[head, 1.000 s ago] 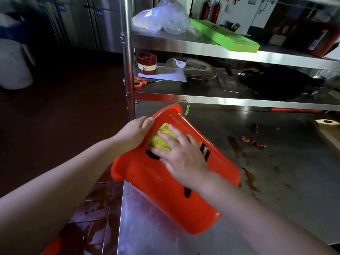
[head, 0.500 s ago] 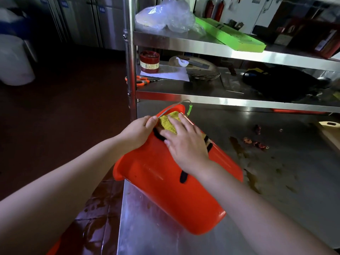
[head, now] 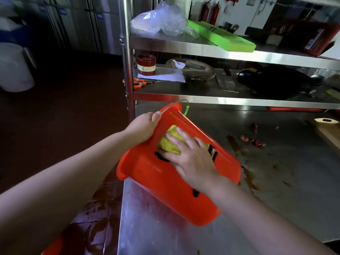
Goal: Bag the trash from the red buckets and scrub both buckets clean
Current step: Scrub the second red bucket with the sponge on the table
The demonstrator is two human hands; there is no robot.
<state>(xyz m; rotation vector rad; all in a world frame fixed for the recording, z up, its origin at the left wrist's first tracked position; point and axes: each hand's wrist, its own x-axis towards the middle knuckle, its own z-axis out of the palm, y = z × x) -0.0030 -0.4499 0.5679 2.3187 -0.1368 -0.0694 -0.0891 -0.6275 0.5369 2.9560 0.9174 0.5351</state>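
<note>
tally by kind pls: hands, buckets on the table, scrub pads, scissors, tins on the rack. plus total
hands: 2, left hand and right hand
bucket on the table: 1
pad: 1
scissors: 1
tin: 1
total: 6

Black marking (head: 161,157) on bucket (head: 165,196) mostly hidden under right hand (head: 193,159).
</note>
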